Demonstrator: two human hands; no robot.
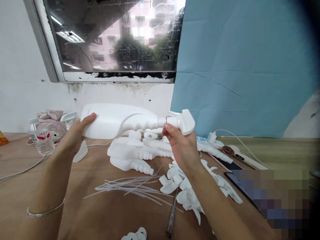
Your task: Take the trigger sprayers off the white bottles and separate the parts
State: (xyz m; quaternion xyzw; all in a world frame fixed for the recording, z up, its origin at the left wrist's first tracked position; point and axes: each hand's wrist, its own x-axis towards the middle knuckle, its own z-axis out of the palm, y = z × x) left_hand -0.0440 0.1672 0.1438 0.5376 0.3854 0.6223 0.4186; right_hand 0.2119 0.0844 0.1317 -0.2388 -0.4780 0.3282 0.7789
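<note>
Clock directions from centre of view. Far 9 o'clock: orange packet (3, 139), cut off by edge. In from that, clear water bottle (42, 137), upright, red label, pink bag (53, 124) with bow behind it. Silver bracelet (45, 213) on left forearm, 8 o'clock.

Left hand (75, 134) at 9 o'clock: curled round base end of white bottle (117, 120), thumb on near face, other fingers hidden behind. Bottle is lifted above brown table (95, 220), lying roughly level, base toward 9, neck toward 3.

Window (120, 40) at 11. More white bottles (132, 154) heaped on table, 7 to 8 o'clock. Loose thin tubes (130, 186) at 7, crossing each other. White rings (136, 235) near 6, bottom edge. Screwdriver (171, 216) at 6, handle toward viewer.

Right hand (185, 148) at 4: thumb and fingertips closed in a pinch at collar of white trigger head (188, 122), which is lined up at bottle neck. Can't tell if fully screwed on. White trigger parts (188, 198) piled at 5, partly behind right forearm.

White charger (212, 137), hand fan (246, 160) between 3 and 4. Dark-screened device (241, 186) at 4, partly pixelated. Blue cloth (237, 63) hangs at 2.
</note>
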